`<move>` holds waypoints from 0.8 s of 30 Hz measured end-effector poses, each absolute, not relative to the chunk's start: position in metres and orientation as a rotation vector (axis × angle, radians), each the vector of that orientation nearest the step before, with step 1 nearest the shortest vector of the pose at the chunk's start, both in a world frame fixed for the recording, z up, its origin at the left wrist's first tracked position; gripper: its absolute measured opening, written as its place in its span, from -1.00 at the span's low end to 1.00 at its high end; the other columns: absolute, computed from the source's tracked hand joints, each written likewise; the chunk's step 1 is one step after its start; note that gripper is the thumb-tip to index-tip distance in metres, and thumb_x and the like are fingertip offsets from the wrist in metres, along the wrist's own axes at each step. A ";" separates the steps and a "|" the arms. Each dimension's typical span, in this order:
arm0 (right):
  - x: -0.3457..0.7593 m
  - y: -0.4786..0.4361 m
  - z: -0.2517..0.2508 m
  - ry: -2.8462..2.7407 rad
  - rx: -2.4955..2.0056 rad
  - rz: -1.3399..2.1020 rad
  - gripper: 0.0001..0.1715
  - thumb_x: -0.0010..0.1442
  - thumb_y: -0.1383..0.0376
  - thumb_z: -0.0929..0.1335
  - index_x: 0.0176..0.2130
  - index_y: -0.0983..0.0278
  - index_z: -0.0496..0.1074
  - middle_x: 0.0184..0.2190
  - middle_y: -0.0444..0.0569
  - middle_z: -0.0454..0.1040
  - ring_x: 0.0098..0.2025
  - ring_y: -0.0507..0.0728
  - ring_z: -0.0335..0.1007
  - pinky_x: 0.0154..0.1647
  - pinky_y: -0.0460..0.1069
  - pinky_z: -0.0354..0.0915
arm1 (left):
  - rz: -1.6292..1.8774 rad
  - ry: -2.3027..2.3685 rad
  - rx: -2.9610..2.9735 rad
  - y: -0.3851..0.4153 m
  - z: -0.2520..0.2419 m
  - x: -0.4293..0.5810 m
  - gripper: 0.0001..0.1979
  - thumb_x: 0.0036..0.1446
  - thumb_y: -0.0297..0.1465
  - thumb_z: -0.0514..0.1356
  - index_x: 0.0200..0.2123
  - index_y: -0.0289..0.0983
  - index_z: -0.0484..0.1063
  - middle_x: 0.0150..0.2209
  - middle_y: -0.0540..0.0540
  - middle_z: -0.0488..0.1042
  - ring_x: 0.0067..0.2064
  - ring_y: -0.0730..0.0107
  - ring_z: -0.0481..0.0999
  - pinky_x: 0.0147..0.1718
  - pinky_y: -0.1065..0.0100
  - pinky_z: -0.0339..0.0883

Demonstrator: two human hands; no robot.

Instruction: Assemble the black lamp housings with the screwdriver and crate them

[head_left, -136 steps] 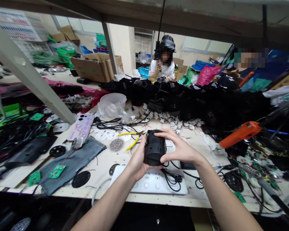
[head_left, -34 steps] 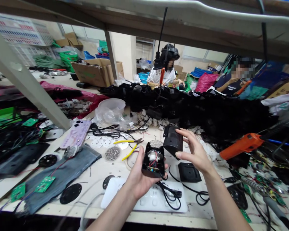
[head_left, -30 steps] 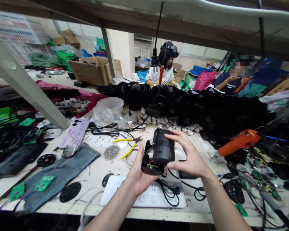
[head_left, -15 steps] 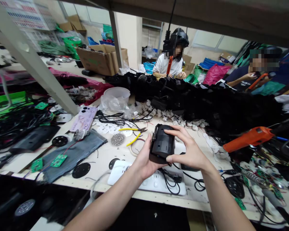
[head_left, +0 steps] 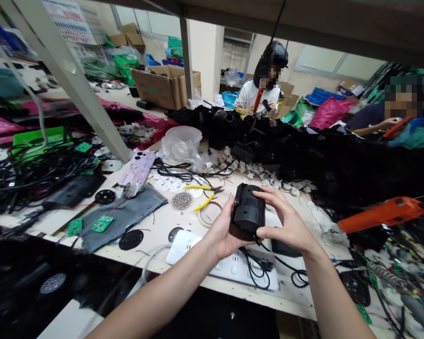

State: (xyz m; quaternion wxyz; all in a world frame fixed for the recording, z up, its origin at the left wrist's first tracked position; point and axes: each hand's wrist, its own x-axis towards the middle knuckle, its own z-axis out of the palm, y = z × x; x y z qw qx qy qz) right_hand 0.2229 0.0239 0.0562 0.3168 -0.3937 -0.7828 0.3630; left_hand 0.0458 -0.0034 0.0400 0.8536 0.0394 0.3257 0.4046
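Observation:
Between both hands I hold a black plastic housing (head_left: 249, 209) with a rounded body and small slots. My left hand (head_left: 223, 233) cups it from the left and below, thumb along its side. My right hand (head_left: 286, 221) grips its right side, fingers on the upper edge and thumb near the lower edge. A black cable hangs beneath the housing. Under it lies a white power strip (head_left: 189, 241) with a coiled black cord on it. To the left lie yellow-handled pliers (head_left: 205, 203), a roll of tape (head_left: 202, 220) and a round dish of small screws (head_left: 182, 200).
An orange electric screwdriver (head_left: 381, 214) lies at the right beside loose electronic parts. A phone (head_left: 137, 167), green circuit boards (head_left: 102, 223) and a grey bag (head_left: 127, 212) are on the left. A slanted metal post (head_left: 88, 94) rises there. Two co-workers sit beyond the black heap (head_left: 268, 141).
The view has swung slightly left, so the bench appears shifted to the right. Both hands keep their hold on the housing. The co-worker in white has raised a dark part.

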 end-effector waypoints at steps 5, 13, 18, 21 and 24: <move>0.222 0.023 0.056 -2.063 -1.043 0.942 -0.16 -0.13 0.04 0.54 0.13 0.05 0.34 0.22 0.03 0.11 0.31 0.32 -0.03 0.31 0.27 -0.04 | 0.849 0.693 0.086 -0.003 0.040 0.046 -0.33 0.19 0.11 -0.13 -0.17 -0.35 0.44 -0.40 -0.16 0.51 -0.42 0.22 0.47 -0.36 0.14 0.40; 0.218 0.018 0.061 -2.089 -1.099 0.900 -0.15 -0.15 0.09 0.56 0.13 0.08 0.35 0.24 0.04 0.11 0.32 0.35 -0.03 0.32 0.28 -0.06 | 0.834 0.659 0.075 -0.002 0.032 0.046 -0.31 0.15 0.15 -0.10 -0.19 -0.35 0.45 -0.38 -0.15 0.51 -0.43 0.25 0.48 -0.40 0.22 0.40; 0.216 0.016 0.060 -2.096 -1.092 0.903 -0.15 -0.15 0.08 0.56 0.12 0.08 0.35 0.23 0.05 0.12 0.32 0.36 -0.02 0.32 0.29 -0.05 | 0.873 0.727 0.116 -0.004 0.035 0.045 -0.33 0.14 0.15 -0.07 -0.24 -0.35 0.45 -0.38 -0.17 0.53 -0.42 0.24 0.50 -0.45 0.27 0.39; 0.216 0.016 0.060 -2.090 -1.099 0.904 -0.14 -0.15 0.07 0.56 0.13 0.08 0.35 0.23 0.06 0.11 0.33 0.35 -0.02 0.32 0.29 -0.06 | 0.881 0.745 0.146 -0.005 0.037 0.045 -0.32 0.15 0.15 -0.08 -0.18 -0.35 0.45 -0.32 -0.21 0.55 -0.39 0.21 0.52 -0.43 0.25 0.40; 0.217 0.016 0.060 -2.089 -1.096 0.909 -0.13 -0.16 0.06 0.56 0.13 0.08 0.34 0.24 0.05 0.11 0.33 0.35 -0.03 0.33 0.28 -0.07 | 0.873 0.753 0.144 -0.005 0.037 0.046 -0.31 0.13 0.16 -0.07 -0.13 -0.35 0.44 -0.30 -0.23 0.55 -0.37 0.19 0.53 -0.41 0.25 0.39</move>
